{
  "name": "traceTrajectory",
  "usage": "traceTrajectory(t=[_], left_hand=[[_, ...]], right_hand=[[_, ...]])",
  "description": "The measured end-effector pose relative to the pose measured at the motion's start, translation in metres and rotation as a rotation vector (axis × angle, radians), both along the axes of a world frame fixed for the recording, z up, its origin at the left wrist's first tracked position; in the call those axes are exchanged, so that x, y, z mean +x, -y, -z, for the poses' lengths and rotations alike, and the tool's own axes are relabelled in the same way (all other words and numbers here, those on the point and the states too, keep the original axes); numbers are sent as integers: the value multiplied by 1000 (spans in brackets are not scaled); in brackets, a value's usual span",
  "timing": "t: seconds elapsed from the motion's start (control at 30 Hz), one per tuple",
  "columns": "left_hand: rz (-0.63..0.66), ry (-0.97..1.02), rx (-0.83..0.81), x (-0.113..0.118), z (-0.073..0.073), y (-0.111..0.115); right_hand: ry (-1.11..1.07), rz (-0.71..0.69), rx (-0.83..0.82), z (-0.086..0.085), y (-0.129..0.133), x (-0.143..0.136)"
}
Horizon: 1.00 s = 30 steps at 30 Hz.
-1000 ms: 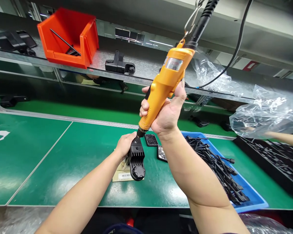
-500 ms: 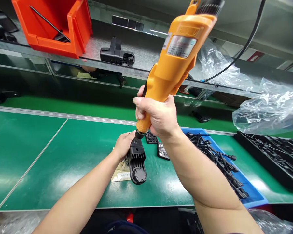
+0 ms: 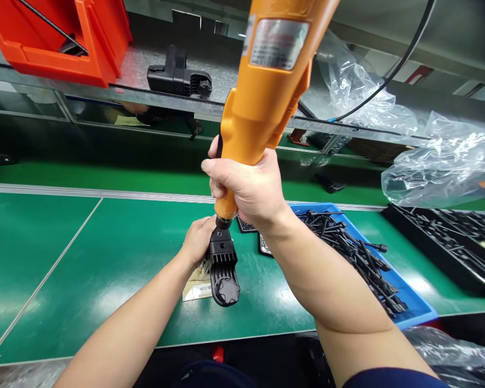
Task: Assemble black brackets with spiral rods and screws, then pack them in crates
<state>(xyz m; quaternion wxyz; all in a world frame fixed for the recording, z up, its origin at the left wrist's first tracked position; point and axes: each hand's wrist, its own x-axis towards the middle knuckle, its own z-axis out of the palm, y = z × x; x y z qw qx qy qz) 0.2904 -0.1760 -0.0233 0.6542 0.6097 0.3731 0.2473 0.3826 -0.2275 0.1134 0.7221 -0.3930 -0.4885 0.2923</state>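
Observation:
My right hand (image 3: 246,186) is wrapped round an orange electric screwdriver (image 3: 262,102), which leans with its body up and its nose down. The tip meets the far end of a black plastic clamp (image 3: 223,264) with ribs and a round grey knob at its near end. My left hand (image 3: 199,240) grips that clamp from the left, and its fingertips are partly hidden behind the part. Under the clamp lies a paper label (image 3: 198,291) on the green table. Two small black trays of screws (image 3: 263,245) are partly covered by my right wrist.
A blue tray (image 3: 418,318) of black rods stands to the right, with a black bin (image 3: 440,253) of similar parts beyond it. On the shelf are a red bin (image 3: 64,67), another black clamp (image 3: 180,78) and plastic bags (image 3: 440,167). A cable (image 3: 404,67) hangs at upper right.
The view has shifted, so the shelf things sit further left and higher. The screwdriver tip is now closer down against the clamp. Both hands keep their hold.

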Motion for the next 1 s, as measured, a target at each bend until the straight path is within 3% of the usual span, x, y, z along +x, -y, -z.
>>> traceTrajectory(t=[0.4, 0.83, 1.0], left_hand=[[-35, 42, -110, 2, -9, 4], [31, 97, -41, 1, -12, -3], [38, 131, 7, 5, -12, -5]], right_hand=[[-16, 22, -1, 2, 3, -1], [-70, 30, -6, 3, -1, -2], [-182, 173, 54, -13, 0, 27]])
